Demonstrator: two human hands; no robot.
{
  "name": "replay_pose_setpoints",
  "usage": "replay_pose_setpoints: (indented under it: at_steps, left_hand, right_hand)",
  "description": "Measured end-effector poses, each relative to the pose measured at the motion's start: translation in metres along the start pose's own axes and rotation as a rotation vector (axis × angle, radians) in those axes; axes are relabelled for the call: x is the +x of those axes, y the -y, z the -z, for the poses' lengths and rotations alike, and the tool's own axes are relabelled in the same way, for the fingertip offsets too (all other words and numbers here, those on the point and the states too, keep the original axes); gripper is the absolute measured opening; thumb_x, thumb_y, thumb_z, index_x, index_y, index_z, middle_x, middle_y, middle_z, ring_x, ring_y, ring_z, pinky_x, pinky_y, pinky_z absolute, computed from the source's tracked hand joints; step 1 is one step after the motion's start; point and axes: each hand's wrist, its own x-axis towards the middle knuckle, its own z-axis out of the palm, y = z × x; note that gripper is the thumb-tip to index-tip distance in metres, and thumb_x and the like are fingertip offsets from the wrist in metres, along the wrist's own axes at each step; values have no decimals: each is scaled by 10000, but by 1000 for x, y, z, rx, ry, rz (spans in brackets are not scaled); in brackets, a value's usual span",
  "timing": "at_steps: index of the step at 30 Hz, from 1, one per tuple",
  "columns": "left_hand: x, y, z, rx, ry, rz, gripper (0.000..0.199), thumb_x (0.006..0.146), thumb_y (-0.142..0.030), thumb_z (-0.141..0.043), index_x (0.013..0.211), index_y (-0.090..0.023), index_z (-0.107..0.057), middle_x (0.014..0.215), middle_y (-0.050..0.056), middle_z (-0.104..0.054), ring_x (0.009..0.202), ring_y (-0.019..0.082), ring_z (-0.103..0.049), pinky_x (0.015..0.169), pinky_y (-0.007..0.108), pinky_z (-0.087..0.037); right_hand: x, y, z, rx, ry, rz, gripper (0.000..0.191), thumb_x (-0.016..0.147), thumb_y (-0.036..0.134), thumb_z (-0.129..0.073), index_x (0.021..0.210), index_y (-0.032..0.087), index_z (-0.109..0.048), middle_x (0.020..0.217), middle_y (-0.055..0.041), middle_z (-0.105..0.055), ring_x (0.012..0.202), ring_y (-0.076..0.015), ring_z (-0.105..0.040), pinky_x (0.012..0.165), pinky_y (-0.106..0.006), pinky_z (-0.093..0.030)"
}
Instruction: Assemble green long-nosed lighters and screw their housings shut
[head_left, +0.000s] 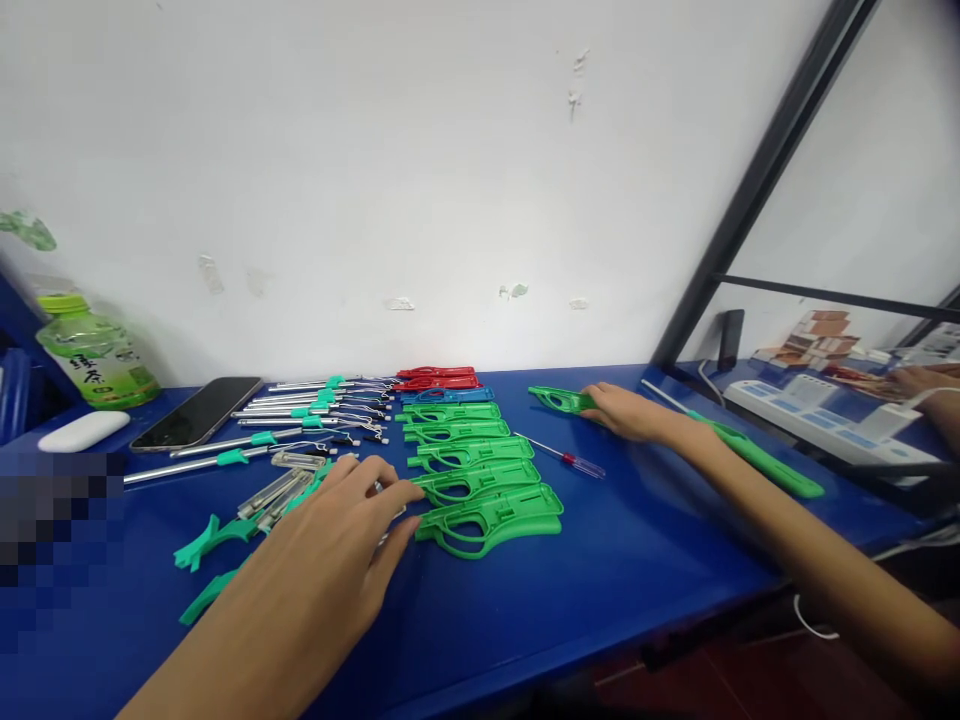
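Observation:
My left hand (356,520) is over the table with thumb and index finger apart, their tips at the narrow ends of the nearest green lighter housing halves (517,510). Small pale parts show under its fingers, too hidden to make out. Farther right, my right hand (619,412) grips the wide end of another green lighter housing half (559,399), its looped end pointing left. Between the row of housings and that hand lies a screwdriver (574,461) with a clear red handle. Turquoise triggers (206,540) and clear fuel tanks (277,495) lie beside my left forearm.
Metal lighter tubes with wires (292,410) lie at the left back. Red housing halves (439,378) and a blue one (442,396) lie by the wall. A phone (199,412), white case (85,432) and bottle (94,355) stand left; an assembled green lighter (757,455) and power strip (825,425) right.

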Motion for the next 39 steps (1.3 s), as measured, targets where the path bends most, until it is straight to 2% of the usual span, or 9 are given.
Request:
replay_pose_setpoints:
  at_steps: [6, 10, 17, 23, 26, 29, 33, 36, 39]
  left_hand:
    - [-3, 2, 6, 22, -22, -4, 342, 1061, -374, -488, 1095, -307, -821, 1101, 77, -775, 1046, 343, -753, 826, 545, -655]
    - [-3, 2, 6, 66, -74, -49, 362, 1084, -410, -471, 1068, -314, -819, 1074, 71, -790, 990, 331, -777, 776, 511, -664]
    - [-1, -6, 10, 187, -193, -180, 438, 1151, -399, -394, 1044, -274, -800, 1027, 54, -803, 918, 281, -800, 731, 430, -673]
    - [3, -18, 16, 247, -251, -273, 497, 1166, -336, -328, 988, -256, -784, 961, 45, -816, 869, 250, -804, 615, 343, -629]
    - [3, -26, 15, 255, -258, -279, 482, 1181, -349, -318, 1087, -252, -781, 1043, 49, -826, 936, 252, -808, 765, 371, -666]
    - [0, -34, 11, 243, -244, -261, 416, 1186, -386, -354, 1331, -266, -725, 1200, 44, -820, 1058, 253, -808, 975, 414, -658]
    - [-3, -43, 7, 210, -226, -270, 387, 1176, -349, -383, 1424, -298, -677, 1207, 13, -824, 1073, 236, -818, 918, 372, -675]
    - [-5, -42, 8, 194, -211, -280, 395, 1173, -321, -365, 1336, -301, -724, 1164, 1, -832, 1037, 223, -823, 830, 327, -676]
    - [-8, -34, 9, 220, -161, -310, 405, 1159, -292, -376, 1322, -335, -744, 1240, -3, -821, 1067, 230, -810, 875, 334, -665]
  right_hand:
    - [-22, -17, 16, 49, 205, -73, 382, 1074, 441, -722, 1361, 191, -683, 1352, -101, -709, 1133, -251, -731, 968, -470, -646]
    - [-34, -12, 24, 77, 242, -114, 381, 1073, 446, -722, 1351, 188, -687, 1342, -98, -712, 1128, -252, -732, 963, -466, -648]
    - [-62, 9, 25, 72, 114, -145, 392, 1078, 439, -717, 1372, 184, -671, 1316, -98, -716, 1093, -240, -738, 935, -455, -654]
    - [-97, 28, 39, 13, -30, -89, 331, 1096, 449, -689, 1276, 172, -685, 1114, -47, -729, 885, -174, -721, 801, -365, -644]
    - [-126, 53, 48, -21, -123, -12, 245, 1140, 387, -569, 1253, 179, -632, 1000, -25, -686, 793, -167, -664, 743, -342, -587]
    - [-154, 88, 55, -38, -185, 92, 238, 1102, 171, -385, 1264, 203, -558, 997, -68, -679, 819, -215, -657, 754, -362, -528]
    - [-169, 114, 61, -62, -209, 146, 290, 1062, 143, -369, 1291, 224, -528, 1083, -90, -697, 876, -229, -675, 780, -358, -512]
    - [-155, 99, 56, -104, -186, 61, 222, 1111, 217, -407, 1260, 194, -570, 995, -67, -696, 768, -201, -656, 713, -344, -525]
    - [-131, 67, 40, -159, -148, -107, 257, 1131, 400, -599, 1224, 166, -651, 968, -21, -695, 746, -153, -663, 688, -310, -583]
